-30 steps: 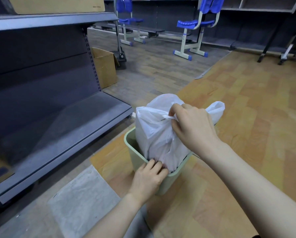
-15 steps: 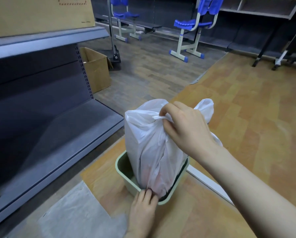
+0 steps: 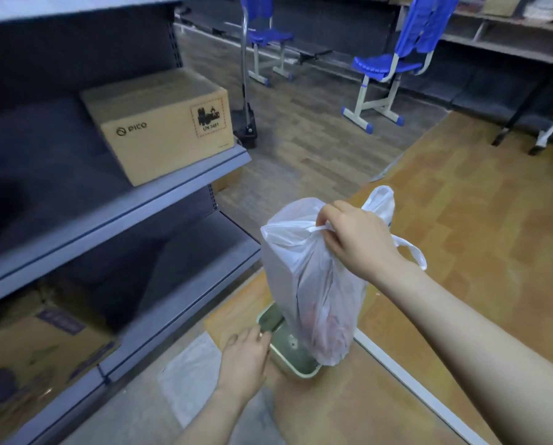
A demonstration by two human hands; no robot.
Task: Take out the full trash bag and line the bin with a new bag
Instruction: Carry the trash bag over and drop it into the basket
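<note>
A full white trash bag (image 3: 304, 277) hangs from my right hand (image 3: 358, 242), which grips its gathered handles at the top. The bag's bottom hangs just above the inside of the small pale green bin (image 3: 296, 369) on the floor. My left hand (image 3: 244, 358) rests on the bin's near left rim, fingers slightly curled over the edge. A flat clear plastic bag (image 3: 188, 377) lies on the floor to the left of the bin.
Grey metal shelving (image 3: 114, 220) runs along the left, with a PICO cardboard box (image 3: 159, 123) on the middle shelf and another box (image 3: 34, 345) below. Two blue chairs (image 3: 391, 65) stand at the back. A white floor strip (image 3: 407, 380) runs right of the bin.
My right hand has lifted the bag almost wholly out of the bin. My left hand has shifted from the bag's base to the bin's rim. The view has risen.
</note>
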